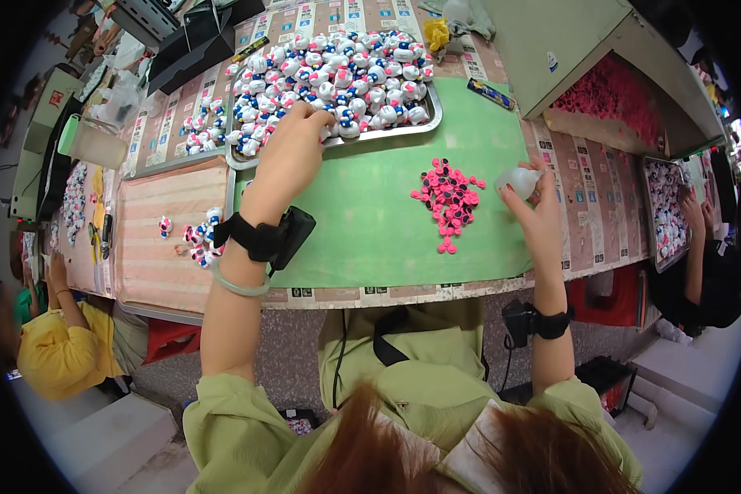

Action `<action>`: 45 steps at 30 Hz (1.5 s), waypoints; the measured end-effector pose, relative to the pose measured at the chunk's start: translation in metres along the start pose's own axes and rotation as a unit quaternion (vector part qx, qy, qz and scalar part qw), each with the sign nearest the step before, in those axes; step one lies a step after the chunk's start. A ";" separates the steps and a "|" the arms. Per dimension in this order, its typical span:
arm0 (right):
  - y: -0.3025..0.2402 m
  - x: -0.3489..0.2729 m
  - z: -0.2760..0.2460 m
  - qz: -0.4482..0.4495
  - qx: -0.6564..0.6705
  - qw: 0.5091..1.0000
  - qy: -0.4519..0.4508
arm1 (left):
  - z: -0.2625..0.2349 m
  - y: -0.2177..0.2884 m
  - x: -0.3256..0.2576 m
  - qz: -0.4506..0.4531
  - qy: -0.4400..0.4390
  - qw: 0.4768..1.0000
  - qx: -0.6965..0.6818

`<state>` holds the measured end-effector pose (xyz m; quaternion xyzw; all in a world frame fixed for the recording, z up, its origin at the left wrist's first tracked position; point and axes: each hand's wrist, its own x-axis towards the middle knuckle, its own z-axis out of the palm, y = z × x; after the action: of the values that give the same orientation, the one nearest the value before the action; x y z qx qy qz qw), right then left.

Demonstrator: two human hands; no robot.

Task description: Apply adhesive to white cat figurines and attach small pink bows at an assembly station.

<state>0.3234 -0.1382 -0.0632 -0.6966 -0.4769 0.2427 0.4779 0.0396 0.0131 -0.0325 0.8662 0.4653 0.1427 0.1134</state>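
Observation:
My left hand reaches over the near rim of a metal tray heaped with small white figures that have blue and pink parts. Its fingers are bent together among the figures; the fingertips are partly hidden, so I cannot make out what they pinch. In my right hand is a rounded, translucent white plastic bottle, gripped between thumb and fingers. Just left of that hand, a loose pile of small pink pieces with dark spots lies on the green mat.
On the left, a cloth-lined tray holds several figures. A lidded jar stands behind it. At the right, a metal cabinet opens onto many pink pieces. A glue tube lies behind the pile. Other people work at both sides.

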 end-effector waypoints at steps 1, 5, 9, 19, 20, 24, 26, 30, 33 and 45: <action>0.005 0.005 -0.001 0.017 0.001 1.000 -0.021 | -0.002 0.003 0.000 -0.039 -0.001 0.999 0.003; 0.000 0.006 -0.003 0.029 0.088 0.995 -0.021 | -0.008 0.006 -0.010 -0.071 0.075 0.995 -0.013; -0.040 -0.023 -0.005 0.066 0.276 0.959 -0.012 | -0.021 0.046 -0.038 -0.118 0.029 0.932 -0.343; -0.077 -0.080 0.008 0.119 0.268 0.945 -0.143 | 0.020 0.114 -0.111 -0.276 -0.071 0.552 -0.784; -0.077 -0.082 0.008 0.085 0.254 0.955 -0.130 | 0.021 0.117 -0.112 -0.274 -0.056 0.531 -0.800; -0.083 -0.084 0.012 -0.056 0.223 0.971 -0.069 | 0.019 0.121 -0.116 -0.256 -0.041 0.566 -0.782; -0.085 -0.083 0.012 -0.114 0.209 0.970 -0.049 | 0.019 0.121 -0.117 -0.243 -0.028 0.585 -0.773; -0.084 -0.084 0.006 -0.198 0.146 0.968 -0.053 | 0.018 0.122 -0.119 -0.229 -0.009 0.586 -0.777; -0.083 -0.086 0.006 -0.214 0.112 0.969 -0.051 | 0.018 0.123 -0.119 -0.228 -0.010 0.578 -0.783; -0.079 -0.086 0.008 -0.198 0.095 0.975 -0.037 | 0.017 0.124 -0.121 -0.230 -0.019 0.575 -0.785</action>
<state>0.2461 -0.2052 -0.0058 -0.5302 -0.5975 0.2127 0.5627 0.0778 -0.1564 -0.0243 0.3053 0.3525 0.4050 0.7865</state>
